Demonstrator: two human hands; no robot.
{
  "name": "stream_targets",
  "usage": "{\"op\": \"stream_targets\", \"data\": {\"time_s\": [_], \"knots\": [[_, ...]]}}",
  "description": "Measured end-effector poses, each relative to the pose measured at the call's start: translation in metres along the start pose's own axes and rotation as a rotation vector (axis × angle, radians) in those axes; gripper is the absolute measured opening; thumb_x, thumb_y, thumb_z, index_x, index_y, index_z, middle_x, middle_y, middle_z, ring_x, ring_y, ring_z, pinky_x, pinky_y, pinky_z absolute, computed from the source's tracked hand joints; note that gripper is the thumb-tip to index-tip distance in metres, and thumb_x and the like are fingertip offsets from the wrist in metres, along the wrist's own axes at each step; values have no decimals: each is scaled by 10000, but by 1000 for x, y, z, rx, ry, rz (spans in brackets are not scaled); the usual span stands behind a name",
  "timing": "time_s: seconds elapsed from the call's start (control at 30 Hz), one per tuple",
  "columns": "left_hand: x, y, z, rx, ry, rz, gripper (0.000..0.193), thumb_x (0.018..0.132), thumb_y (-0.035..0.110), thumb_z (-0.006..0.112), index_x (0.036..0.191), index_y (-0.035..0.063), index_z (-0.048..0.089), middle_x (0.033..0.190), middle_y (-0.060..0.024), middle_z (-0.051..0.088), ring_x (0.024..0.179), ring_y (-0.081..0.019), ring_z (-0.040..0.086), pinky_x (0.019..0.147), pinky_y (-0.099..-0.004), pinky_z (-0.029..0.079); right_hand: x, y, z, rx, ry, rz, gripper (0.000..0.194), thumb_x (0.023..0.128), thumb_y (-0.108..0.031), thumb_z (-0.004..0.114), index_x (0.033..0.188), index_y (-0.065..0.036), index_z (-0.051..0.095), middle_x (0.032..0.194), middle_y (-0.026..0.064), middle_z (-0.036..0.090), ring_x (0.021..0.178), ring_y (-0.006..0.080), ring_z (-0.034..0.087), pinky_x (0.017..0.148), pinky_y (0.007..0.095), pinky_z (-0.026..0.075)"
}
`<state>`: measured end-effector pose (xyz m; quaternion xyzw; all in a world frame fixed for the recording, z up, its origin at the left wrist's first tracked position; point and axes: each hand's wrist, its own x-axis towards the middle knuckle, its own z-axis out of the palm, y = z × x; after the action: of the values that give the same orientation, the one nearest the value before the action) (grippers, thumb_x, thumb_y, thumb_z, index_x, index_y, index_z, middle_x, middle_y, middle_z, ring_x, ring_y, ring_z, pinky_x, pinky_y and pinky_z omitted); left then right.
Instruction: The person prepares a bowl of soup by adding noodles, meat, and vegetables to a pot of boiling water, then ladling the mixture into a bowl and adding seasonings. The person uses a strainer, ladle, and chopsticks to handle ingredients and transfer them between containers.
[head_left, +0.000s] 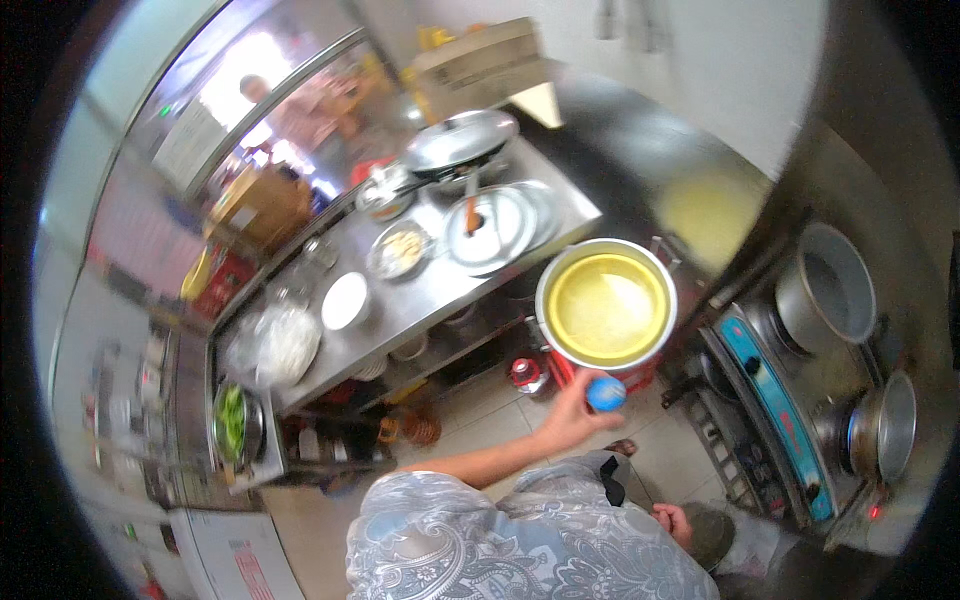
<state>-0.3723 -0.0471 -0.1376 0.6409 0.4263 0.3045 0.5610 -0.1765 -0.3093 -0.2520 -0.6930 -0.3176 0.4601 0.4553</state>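
Note:
My left hand (574, 420) is closed round a small blue round-topped object (606, 394), perhaps a container with a blue lid; its lower part is hidden. Just beyond the hand stands a large metal pot (541, 330), with a yellow basin or strainer (607, 304) set inside it. My right hand (673, 523) hangs low beside my body near the trouser leg, fingers curled and partly hidden; whether it holds anything does not show. A bottle with a red cap (525, 373) is on the floor side, left of the pot.
A steel counter (420, 311) holds a lidded wok (461, 139), plates, a white bowl (346, 301) and bagged food (289, 345). Green vegetables fill a metal bowl (238, 424). To the right is a two-burner gas stove (787, 420) with pots, a flame under the nearer one.

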Motion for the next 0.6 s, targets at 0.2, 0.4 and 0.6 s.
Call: {"op": "stream_targets", "data": {"time_s": [0.2,0.4,0.6], "knots": [[-36,-13,-204,324,830,104,517,631,64,743,1042,48,430,970,-66,504,875,-173,514,789,-296,443,36,28,35,98,-273,-279,126,910,-115,484,896,-3,539,820,80,606,715,140,573,659,255,469],[-41,-18,-398,390,1267,218,512,673,77,737,1076,13,428,995,-102,506,873,-185,522,781,-307,453,45,18,94,-126,-164,-12,186,900,-193,507,810,-31,523,740,57,556,676,135,530,623,275,447],[39,-87,-571,692,1204,138,550,591,153,760,1046,48,469,1011,-152,513,927,-310,519,811,-379,426,99,-45,245,-231,-232,72,163,874,-163,528,802,-17,533,732,71,544,673,155,522,627,291,442]]}}
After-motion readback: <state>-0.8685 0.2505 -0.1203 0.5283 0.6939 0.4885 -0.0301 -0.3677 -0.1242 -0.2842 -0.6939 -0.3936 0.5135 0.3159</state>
